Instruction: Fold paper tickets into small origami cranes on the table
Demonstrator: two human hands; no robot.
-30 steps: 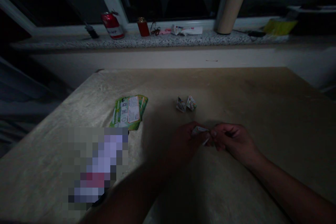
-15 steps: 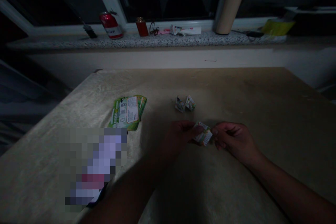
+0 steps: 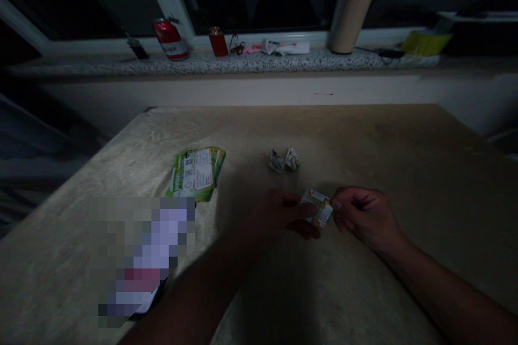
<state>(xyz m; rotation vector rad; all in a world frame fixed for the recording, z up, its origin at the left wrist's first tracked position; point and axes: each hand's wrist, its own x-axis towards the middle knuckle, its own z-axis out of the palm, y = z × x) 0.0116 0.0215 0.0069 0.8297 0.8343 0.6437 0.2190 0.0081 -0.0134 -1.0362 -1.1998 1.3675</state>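
My left hand (image 3: 289, 213) pinches a small flat piece of printed paper (image 3: 322, 214), white and green with an orange patch, its thumb on top and fingers beneath. At the paper's right corner, the thumb and forefinger of my right hand (image 3: 362, 215) are pressed together on the edge. Whether the piece is folded in layers is too dim to tell. Just beyond the hands, two small crumpled or folded printed pieces (image 3: 292, 159) stand side by side on the table. Farther left lie overlapping green printed packets (image 3: 196, 172) with white label panels.
A blurred-out phone-like object (image 3: 157, 253) lies on the table (image 3: 404, 140) beside my left forearm. On the stone windowsill (image 3: 194, 67) behind stand a red can (image 3: 172, 40), a red lighter-like item (image 3: 218, 42), crumpled wrappers (image 3: 287, 47), a cardboard tube (image 3: 356, 5) and a yellow object (image 3: 427, 43).
The printed paper has shifted slightly right and turned flatter to view. Fingers of my left hand now show beneath it. My right hand has moved a little right with it.
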